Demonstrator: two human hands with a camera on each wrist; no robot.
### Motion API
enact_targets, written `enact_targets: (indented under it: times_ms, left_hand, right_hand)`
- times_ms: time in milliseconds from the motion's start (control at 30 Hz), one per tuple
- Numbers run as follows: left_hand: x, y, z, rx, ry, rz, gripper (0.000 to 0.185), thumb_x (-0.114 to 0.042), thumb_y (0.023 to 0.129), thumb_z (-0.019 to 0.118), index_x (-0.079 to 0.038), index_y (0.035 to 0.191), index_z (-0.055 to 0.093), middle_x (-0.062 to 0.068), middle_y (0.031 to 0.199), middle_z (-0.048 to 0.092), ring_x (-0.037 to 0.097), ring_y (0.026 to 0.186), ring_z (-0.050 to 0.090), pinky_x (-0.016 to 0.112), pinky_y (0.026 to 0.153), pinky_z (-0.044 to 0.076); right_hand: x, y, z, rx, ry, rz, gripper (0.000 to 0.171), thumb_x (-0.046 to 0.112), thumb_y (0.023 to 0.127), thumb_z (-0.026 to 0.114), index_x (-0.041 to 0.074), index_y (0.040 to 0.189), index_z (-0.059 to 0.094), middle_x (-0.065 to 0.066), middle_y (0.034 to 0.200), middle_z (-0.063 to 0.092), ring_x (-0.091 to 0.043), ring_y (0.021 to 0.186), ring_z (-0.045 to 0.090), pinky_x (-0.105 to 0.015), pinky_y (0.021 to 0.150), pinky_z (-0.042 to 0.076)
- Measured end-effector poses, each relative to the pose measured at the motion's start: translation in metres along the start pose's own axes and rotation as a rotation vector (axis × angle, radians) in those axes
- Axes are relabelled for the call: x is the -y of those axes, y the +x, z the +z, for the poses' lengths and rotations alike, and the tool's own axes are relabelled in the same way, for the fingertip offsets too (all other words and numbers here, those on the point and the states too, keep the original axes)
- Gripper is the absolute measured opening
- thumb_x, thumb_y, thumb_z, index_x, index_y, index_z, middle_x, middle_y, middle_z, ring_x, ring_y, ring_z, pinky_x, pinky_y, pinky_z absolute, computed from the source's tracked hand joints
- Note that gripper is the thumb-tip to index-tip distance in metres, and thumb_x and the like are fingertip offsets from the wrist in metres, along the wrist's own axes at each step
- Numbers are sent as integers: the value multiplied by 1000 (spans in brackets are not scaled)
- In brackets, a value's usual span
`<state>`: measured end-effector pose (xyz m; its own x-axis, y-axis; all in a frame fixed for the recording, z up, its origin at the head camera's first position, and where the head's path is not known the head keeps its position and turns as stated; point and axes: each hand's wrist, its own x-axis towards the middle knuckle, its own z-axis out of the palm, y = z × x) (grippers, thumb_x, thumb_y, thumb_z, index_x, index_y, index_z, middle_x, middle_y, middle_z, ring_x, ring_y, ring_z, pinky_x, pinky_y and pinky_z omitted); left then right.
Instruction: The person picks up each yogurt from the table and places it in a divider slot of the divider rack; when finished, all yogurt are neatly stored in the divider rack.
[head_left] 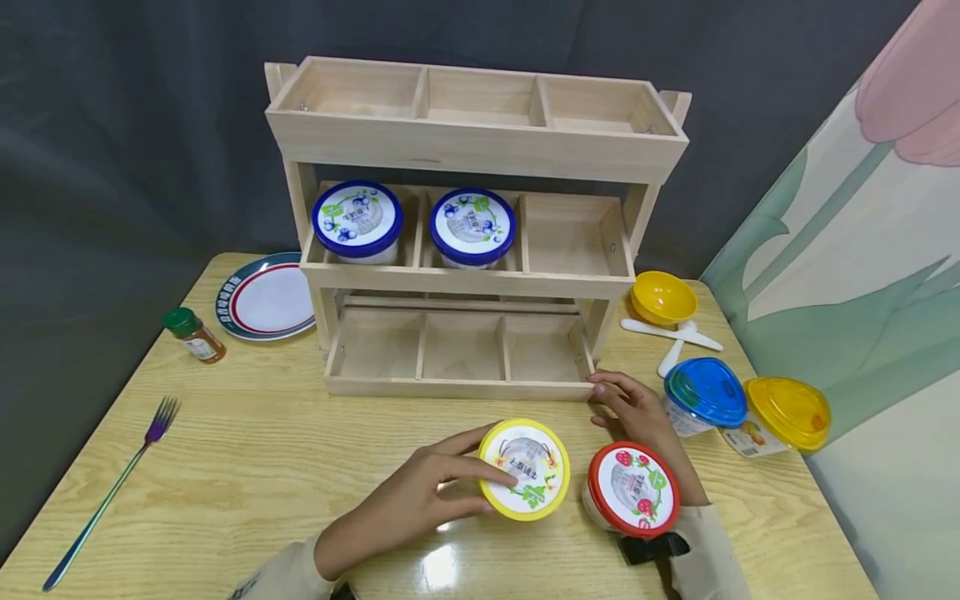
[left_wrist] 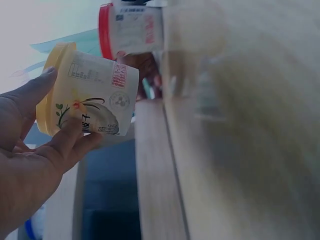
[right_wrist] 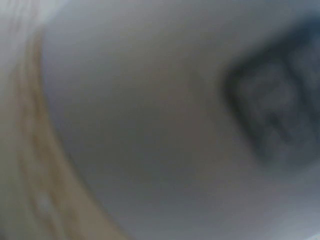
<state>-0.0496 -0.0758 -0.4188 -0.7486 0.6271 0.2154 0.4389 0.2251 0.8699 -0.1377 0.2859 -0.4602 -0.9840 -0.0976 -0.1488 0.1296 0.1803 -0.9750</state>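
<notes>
- Fingers (head_left: 480,477) of the left hand (head_left: 408,504) are wrapping the yellow-lidded cup (head_left: 525,468) at lower centre of the head view, thumb lying across its lid, other fingers curling round the wall.
- Right hand (head_left: 637,412) is lying relaxed and released just behind the red-lidded cup (head_left: 632,487) at lower right, fingertips touching the front rail of the wooden rack (head_left: 457,387); the right wrist view is too blurred to add anything.
- Judging the risk: the two cups are sitting close together, so the yellow one could be knocking the red one over, or catching the rack rail.
- Farther back, two blue-lidded cups (head_left: 358,218) are occupying the middle shelf.
</notes>
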Motion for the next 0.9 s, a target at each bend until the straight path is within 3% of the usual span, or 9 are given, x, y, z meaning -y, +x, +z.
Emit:
enact_targets:
  times_ms: [200,500,733,900]
  left_hand:
    - [-11,-6,-18,-90,51,22,37,-11,91,87,-23,126,83,12,166,48,35,149,50,48,114,51]
    - [-22,-20,-53,-249,105,-18,41,-6,91,87,-27,126,83,7,168,47,35,149,50,33,113,49]
    - [-33,-35,-88,-387,168,-74,37,-5,95,84,-24,127,82,12,169,43,42,150,47,16,105,47]
    - [-24,-39,-106,-434,91,-60,40,4,97,79,-15,132,80,13,171,39,45,150,44,18,104,49]
  right_hand:
    - [1,0,0,-2,3,11,37,22,114,60,-1,143,64,5,117,67,-11,109,67,-29,86,63]
    - [0,-1,-1,7,22,14,34,22,113,62,4,141,67,8,122,65,-10,110,66,-29,87,63]
    - [0,-1,-1,9,40,16,30,22,113,62,8,139,70,6,119,66,-11,110,65,-29,87,63]
    - [1,-1,-1,2,38,19,30,22,113,61,8,138,70,6,117,66,-10,109,65,-28,86,63]
